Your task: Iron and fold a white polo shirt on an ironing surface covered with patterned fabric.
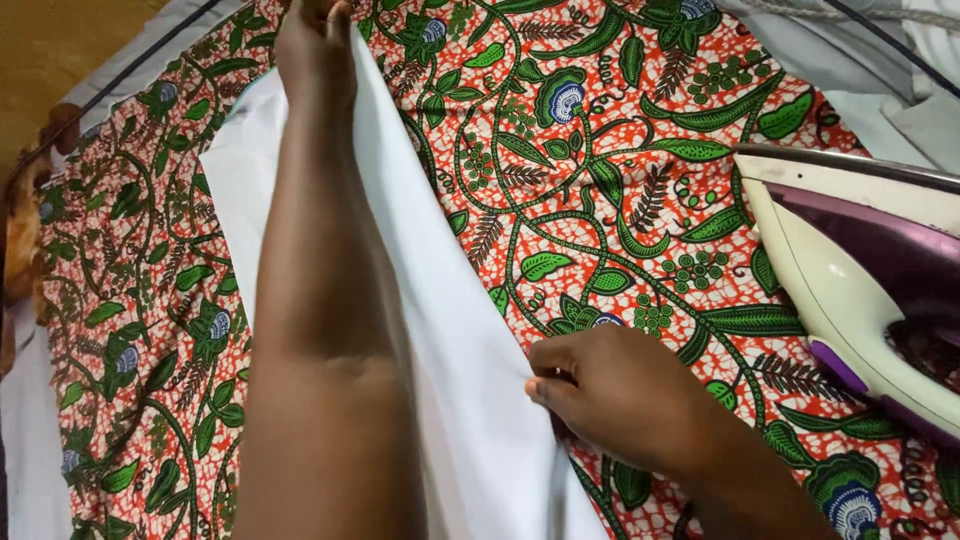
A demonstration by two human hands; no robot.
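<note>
The person's right hand (610, 385) is pinched tight on the near edge of a white cloth (460, 350), fingers curled in and the thumb pressing the fold against them. The left hand (315, 45) is stretched way out along the same cloth with the forearm lying right over it, and it grips the far end near the top of the frame; the fingertips run out of view there, so how tightly they close can't really be told. Between the two hands the white cloth is pulled into a long raised fold, running diagonally from the far hand down to the near one.

Taking the white cloth as the landmark: directly under it, and spreading out on both sides, is a patterned fabric (600, 200) in red-orange with green leaves, vines and blue flowers, lying flat. Off to the right of the white cloth, well apart from it, an iron (860, 290) in white and purple sits on the patterned fabric, its pointed end aimed toward the far side. Beyond the patterned fabric, at the top right and left edges, a pale grey covering (800, 50) shows underneath. No containers are in view anywhere around the cloth.
</note>
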